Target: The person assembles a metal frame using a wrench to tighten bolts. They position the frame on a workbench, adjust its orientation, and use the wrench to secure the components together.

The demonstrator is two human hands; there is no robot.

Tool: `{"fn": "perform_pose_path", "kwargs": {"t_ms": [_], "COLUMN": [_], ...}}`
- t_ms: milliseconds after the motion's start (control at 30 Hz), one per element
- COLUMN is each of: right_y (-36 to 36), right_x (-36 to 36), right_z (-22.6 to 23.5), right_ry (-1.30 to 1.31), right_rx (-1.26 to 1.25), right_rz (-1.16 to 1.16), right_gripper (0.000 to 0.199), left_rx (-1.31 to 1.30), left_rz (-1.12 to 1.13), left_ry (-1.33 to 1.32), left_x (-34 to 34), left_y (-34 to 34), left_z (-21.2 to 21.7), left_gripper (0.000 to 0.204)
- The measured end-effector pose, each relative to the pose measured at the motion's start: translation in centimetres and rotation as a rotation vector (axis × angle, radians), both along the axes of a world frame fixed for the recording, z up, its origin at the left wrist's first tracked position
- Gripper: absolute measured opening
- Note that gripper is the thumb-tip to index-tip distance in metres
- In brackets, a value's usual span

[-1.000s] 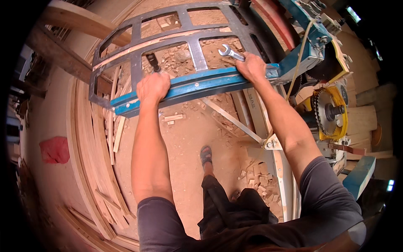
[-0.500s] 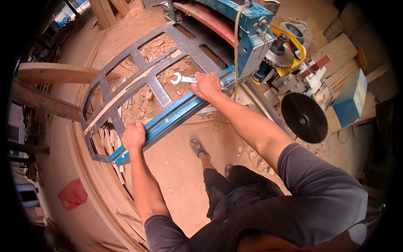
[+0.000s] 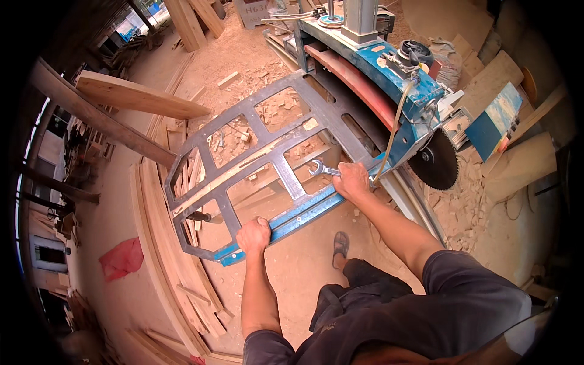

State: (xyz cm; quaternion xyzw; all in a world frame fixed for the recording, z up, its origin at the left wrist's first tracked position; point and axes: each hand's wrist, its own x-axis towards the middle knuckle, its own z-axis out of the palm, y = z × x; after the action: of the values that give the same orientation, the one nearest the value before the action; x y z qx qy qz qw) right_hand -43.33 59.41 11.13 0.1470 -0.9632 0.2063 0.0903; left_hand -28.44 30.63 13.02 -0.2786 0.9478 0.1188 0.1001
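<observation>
In front of me extends a grey metal frame [image 3: 289,176] with several rectangular openings, and a blue rail [image 3: 304,217] runs along its near side. My left hand [image 3: 253,236] is closed around the rail toward its left end. At the right end, my right hand [image 3: 354,181] rests against the rail and grips a silver open-end wrench [image 3: 323,171]. The wrench's open jaw points left, over one of the frame's openings; its other end is hidden by my hand.
A blue machine body [image 3: 389,58] with a red curved panel [image 3: 353,73] stands beyond the frame. Right of it hangs a dark toothed circular blade [image 3: 447,164]. Long planks [image 3: 149,225] and a red cloth [image 3: 121,258] lie left. Wood offcuts [image 3: 468,201] litter the floor.
The view has shifted, so the frame and both hands appear farther right and lower. Both grips stay the same. The blue machine now partly covers the blade, and the yellow guard no longer shows.
</observation>
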Motion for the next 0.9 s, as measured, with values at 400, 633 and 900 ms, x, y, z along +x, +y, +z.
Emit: {"fn": "perform_pose_path", "kwargs": {"t_ms": [400,633,900], "right_y": [15.8,26.3,36.7], "right_x": [26.6,40.2,54.7], "right_z": [-1.2,-2.0,-2.6], "right_ry": [0.065,0.038,0.019], "right_rx": [0.062,-0.003,0.008], "right_rz": [-0.077,-0.074,-0.077], "right_gripper": [0.016,0.017,0.013], "left_rx": [0.02,-0.018,-0.064], "left_rz": [-0.016,-0.058,-0.072], "left_ry": [0.027,-0.009,-0.037], "left_x": [26.5,40.2,54.0], "left_y": [16.6,26.7,37.1], "left_z": [-0.6,-1.6,-1.6], "left_gripper": [0.047,0.046,0.046]}}
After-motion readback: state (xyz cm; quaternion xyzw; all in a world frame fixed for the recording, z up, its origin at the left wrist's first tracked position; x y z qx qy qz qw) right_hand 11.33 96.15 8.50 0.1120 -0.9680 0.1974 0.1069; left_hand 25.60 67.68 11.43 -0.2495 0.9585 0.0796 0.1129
